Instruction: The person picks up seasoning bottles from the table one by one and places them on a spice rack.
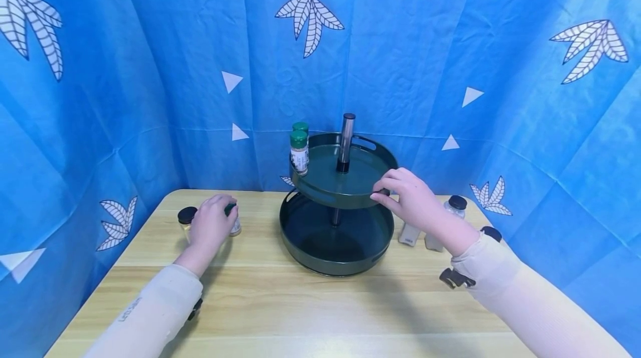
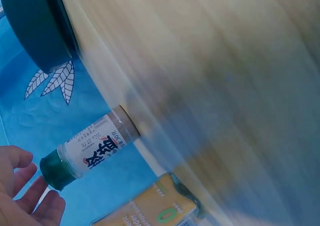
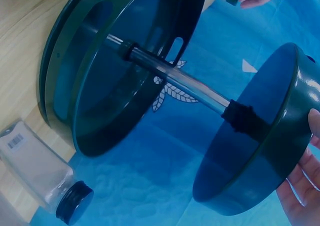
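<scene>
A dark green two-tier round rack (image 1: 300,263) stands mid-table, its upper tray (image 1: 330,199) joined to the lower one by a metal post (image 1: 346,141). My right hand (image 1: 405,196) grips the upper tray's right front rim; thumb and fingers lie along its outer wall in the right wrist view. At the left, my left hand (image 1: 211,224) is over a small spice bottle (image 2: 97,143) with a green cap (image 2: 57,171). The bottle stands upright on the table, with my loosely bent fingertips right at its cap. Two similar green-capped bottles (image 1: 299,160) stand on the upper tray's left side.
Left of my left hand stands a black-capped jar (image 1: 187,215) with an orange label (image 2: 155,208). Clear bottles with black caps, one of them nearest the rack (image 3: 40,171), stand on the right, partly behind my right arm. A blue patterned curtain (image 1: 420,68) surrounds the table (image 1: 300,313).
</scene>
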`<state>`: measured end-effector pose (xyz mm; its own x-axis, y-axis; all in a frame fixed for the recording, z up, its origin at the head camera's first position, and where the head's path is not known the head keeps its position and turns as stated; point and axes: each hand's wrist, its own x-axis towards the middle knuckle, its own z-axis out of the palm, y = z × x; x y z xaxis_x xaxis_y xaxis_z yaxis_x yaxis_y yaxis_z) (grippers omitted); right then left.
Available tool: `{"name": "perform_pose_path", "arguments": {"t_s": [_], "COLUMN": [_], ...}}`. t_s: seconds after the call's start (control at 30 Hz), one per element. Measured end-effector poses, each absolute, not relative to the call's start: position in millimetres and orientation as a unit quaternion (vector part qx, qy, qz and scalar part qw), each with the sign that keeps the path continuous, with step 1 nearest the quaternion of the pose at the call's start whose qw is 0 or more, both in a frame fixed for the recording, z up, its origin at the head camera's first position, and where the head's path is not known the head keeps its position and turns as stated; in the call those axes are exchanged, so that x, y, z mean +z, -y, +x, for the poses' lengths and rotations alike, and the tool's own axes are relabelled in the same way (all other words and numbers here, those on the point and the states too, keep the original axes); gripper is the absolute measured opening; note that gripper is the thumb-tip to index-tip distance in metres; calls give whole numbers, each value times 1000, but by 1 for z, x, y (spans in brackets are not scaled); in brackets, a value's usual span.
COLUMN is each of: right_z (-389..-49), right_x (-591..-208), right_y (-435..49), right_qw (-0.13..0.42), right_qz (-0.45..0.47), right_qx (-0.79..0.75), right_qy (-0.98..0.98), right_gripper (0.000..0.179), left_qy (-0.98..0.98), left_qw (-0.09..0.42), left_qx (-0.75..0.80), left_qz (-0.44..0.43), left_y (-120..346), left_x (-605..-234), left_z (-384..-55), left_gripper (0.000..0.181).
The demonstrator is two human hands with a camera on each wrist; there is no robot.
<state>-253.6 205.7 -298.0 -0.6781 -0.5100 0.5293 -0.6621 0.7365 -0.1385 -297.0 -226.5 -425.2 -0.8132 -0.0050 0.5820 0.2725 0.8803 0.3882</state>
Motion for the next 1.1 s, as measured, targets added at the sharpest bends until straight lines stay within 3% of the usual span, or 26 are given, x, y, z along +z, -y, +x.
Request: {"name": "perform_pose_path", "arguments": {"t_s": [1.1], "right_z": [-253], "right_x": [-298], "right_y": [-206], "right_qw": [236], "right_qz": [324], "right_qx": [161], "right_qy": [902], "right_gripper": [14], "left_qy": [916], "left_qw": [299], "left_qx": [-254], "left_qz": [-87], "left_y": [230], "left_x": [-437], "left_z": [-306], "left_gripper": [20]}}
